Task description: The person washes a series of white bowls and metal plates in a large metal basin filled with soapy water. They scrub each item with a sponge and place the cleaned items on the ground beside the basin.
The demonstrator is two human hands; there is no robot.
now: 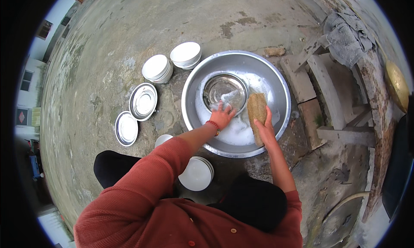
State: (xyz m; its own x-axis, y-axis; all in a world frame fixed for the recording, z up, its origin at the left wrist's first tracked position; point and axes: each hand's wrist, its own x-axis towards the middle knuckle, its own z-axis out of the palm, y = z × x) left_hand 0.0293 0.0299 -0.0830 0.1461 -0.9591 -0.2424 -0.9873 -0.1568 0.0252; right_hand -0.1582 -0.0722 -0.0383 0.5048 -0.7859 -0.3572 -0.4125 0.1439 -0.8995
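A large metal basin (197, 70) with soapy water stands on the ground before me. Inside it rests a round metal dish (223, 86), with some suds on its bottom. My left hand (222, 115) is spread at the dish's near rim, fingers apart; whether the fingertips press on the dish is hard to tell. A red bead bracelet circles that wrist. My right hand (266, 126) grips a long brown loofah (257, 115) above the right side of the basin.
Stacked white bowls (157, 68) and more white bowls (186, 55) stand beyond the basin's left. Two metal plates (143, 101) lie left. White dishes (195, 174) sit near my legs. At right are bricks (298, 81), a wooden stool (330, 92) and a grey cloth (347, 37).
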